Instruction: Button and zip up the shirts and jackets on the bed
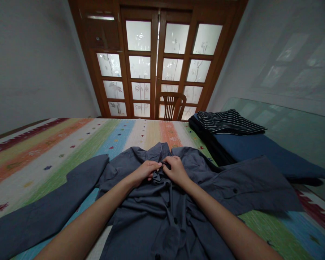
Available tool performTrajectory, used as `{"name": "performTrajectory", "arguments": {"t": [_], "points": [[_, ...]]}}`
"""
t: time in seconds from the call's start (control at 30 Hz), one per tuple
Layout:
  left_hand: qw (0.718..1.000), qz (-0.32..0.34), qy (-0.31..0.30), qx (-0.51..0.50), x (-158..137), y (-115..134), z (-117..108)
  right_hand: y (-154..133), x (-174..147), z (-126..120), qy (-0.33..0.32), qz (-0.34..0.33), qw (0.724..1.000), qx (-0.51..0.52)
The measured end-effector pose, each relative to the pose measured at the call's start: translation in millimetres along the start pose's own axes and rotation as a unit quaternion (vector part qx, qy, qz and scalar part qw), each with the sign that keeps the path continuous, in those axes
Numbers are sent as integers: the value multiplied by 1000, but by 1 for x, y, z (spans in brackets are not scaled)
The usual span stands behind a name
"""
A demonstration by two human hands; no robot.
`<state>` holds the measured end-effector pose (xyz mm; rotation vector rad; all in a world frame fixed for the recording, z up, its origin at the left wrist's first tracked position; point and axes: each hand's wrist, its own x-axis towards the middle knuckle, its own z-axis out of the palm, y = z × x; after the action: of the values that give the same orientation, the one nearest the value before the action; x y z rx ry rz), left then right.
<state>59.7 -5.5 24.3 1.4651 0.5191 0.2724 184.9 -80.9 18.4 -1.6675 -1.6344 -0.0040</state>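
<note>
A dark grey button-up shirt (141, 209) lies front side up across the bed, its sleeves spread out to both sides. Near its collar, my left hand (146, 170) pinches the front edge between thumb and fingers. Close beside it, my right hand (176, 169) grips the opposite edge of the same front opening. Cloth is bunched between the two hands, and the fingers hide whatever button is there. Lower on the front, several dark buttons run down toward me. The right-side sleeve (249, 184) has a button on it and touches the folded pile.
A striped bedspread (78, 144) covers the bed. On the right, a folded black-and-white striped garment (230, 122) rests on folded blue cloth (260, 151), beside a pale green headboard (281, 115). A wooden chair (170, 103) and glazed wooden doors (154, 61) stand beyond the bed.
</note>
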Motion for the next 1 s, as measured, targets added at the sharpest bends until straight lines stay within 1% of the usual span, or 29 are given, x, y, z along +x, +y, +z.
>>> {"name": "performTrajectory", "arguments": {"t": [0.03, 0.1, 0.23, 0.33, 0.4, 0.47, 0.57, 0.6, 0.63, 0.7, 0.77, 0.83, 0.9, 0.93, 0.97, 1.0], "points": [[1000, 3, -7, -3, -1, 1, 1, 1, 0, 0, 10, 7, 1000, 4], [1000, 11, 1, -10, -1, 1, 1, 1, 0, -2, 35, 27, 999, 16], [998, 25, 49, -27, 2, 5, -3, 7, 4, -10, 98, 93, 989, 55], [991, 63, 101, -55, 5, 15, -11, 12, 11, -21, 141, 145, 974, 100], [985, 97, 132, -61, 3, 25, -16, 11, 16, -31, 152, 163, 966, 132], [980, 132, 137, -61, -1, 35, -19, 3, 20, -42, 128, 165, 956, 206], [980, 163, 112, -32, -9, 49, -17, -18, 23, -58, 44, 129, 927, 351], [982, 161, 101, -4, -12, 52, -16, -24, 24, -62, 17, 110, 920, 375], [983, 155, 90, 35, -15, 55, -14, -29, 24, -66, -8, 92, 922, 376], [977, 146, 77, 137, -21, 61, -12, -32, 23, -72, -49, 70, 938, 337], [951, 149, 82, 258, -29, 68, -11, -24, 21, -78, -70, 65, 958, 269], [912, 156, 97, 366, -38, 75, -13, -6, 16, -85, -58, 63, 981, 173], [885, 154, 108, 425, -49, 79, -21, 17, 4, -96, -23, 58, 998, 29], [879, 147, 109, 439, -55, 79, -27, 29, -4, -104, -13, 57, 997, -59], [876, 135, 108, 450, -62, 77, -36, 40, -14, -113, -9, 53, 988, -142], [873, 118, 109, 461, -68, 73, -47, 50, -25, -124, -20, 43, 977, -206]]}}
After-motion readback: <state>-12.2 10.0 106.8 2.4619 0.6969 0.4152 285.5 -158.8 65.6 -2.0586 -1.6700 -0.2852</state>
